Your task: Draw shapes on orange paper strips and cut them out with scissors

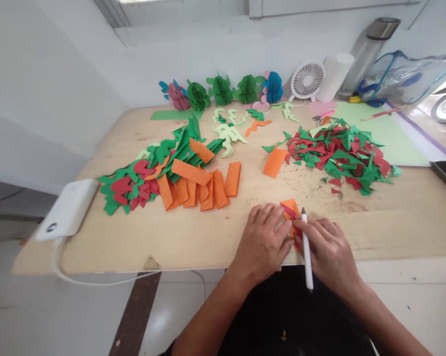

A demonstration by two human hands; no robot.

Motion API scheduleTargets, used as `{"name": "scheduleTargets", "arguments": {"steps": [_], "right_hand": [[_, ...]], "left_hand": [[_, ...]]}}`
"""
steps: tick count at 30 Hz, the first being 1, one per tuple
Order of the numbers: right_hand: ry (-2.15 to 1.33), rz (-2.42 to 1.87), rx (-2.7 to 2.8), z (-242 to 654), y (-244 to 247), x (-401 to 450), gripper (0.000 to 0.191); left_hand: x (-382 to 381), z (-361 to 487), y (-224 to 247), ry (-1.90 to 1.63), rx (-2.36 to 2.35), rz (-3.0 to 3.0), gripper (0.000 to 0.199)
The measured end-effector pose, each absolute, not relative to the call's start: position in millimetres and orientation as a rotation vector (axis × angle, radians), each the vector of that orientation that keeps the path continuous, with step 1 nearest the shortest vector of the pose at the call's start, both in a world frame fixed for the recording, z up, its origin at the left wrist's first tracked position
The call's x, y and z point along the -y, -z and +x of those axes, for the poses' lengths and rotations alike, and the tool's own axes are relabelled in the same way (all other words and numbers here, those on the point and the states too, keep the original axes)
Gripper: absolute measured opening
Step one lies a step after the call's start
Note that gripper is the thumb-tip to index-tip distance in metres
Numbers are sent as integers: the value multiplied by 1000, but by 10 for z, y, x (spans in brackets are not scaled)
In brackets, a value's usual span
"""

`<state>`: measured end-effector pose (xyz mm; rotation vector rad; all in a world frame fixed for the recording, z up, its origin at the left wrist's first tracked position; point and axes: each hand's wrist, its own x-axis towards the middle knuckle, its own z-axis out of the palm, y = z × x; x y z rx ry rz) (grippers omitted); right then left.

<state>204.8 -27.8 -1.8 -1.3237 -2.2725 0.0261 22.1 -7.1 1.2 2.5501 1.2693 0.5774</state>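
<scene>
Near the table's front edge, my left hand (265,240) rests with its fingers bent against a small orange paper piece (290,203). A red paper cutout (289,211) lies on that piece, partly hidden by my fingers. My right hand (329,249) is closed around a white pen (307,254), its dark tapered end pointing away from me. The right fingertips also touch the papers from the other side. Left of my hands, folded orange paper rectangles (193,173) overlap in a row. Another orange rectangle (275,162) lies just beyond my hands.
Green and red cutouts (134,185) are heaped at left, by a white power bank (69,207) with a cable. Paper scraps (341,153) pile up at right. Several paper figures (222,91), a small fan (308,80) and a bottle (367,59) stand along the wall.
</scene>
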Motion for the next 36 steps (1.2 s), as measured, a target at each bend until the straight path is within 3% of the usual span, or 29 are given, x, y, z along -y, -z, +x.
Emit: {"name": "scheduleTargets", "arguments": {"steps": [36], "right_hand": [[-44,-1330,2263,2052,20,270,31]], "left_hand": [[73,226,-4,-561,-1270,2560,30]]}}
